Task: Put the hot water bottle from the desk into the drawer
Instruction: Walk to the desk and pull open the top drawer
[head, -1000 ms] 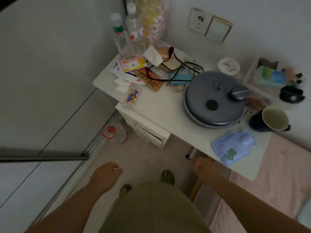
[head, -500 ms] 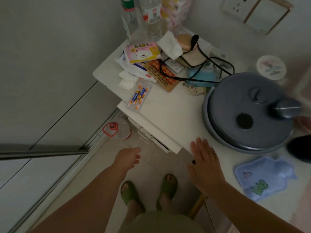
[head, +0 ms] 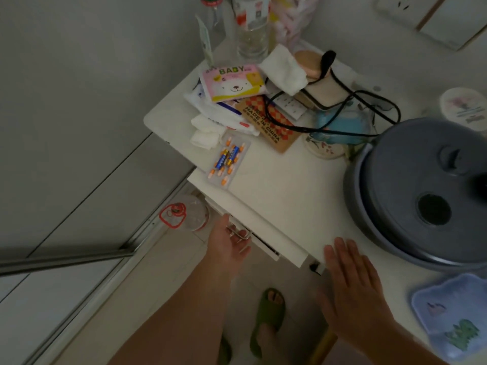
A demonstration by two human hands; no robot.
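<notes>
The hot water bottle (head: 453, 320) is light blue with a green dinosaur print. It lies flat on the white desk (head: 284, 196) at the lower right, near the desk's front edge. My right hand (head: 350, 285) rests flat on the desk edge with fingers spread, about a hand's width left of the bottle. Under the desk top is the white drawer unit (head: 266, 246) with a metal drawer handle (head: 241, 234). My left hand (head: 226, 243) is palm up at that handle, which lies across its fingers; the fingers are not curled round it.
A big grey pot lid (head: 421, 196) sits behind the bottle. The far desk corner holds batteries (head: 228, 156), a tissue pack (head: 234, 83), cables and bottles (head: 251, 25). A clear jug with a red handle (head: 184, 214) stands on the floor. My feet wear green slippers (head: 268, 320).
The view has moved closer to the desk. My left hand rose from the floor area up to the drawer handle. My right hand stays flat on the desk edge.
</notes>
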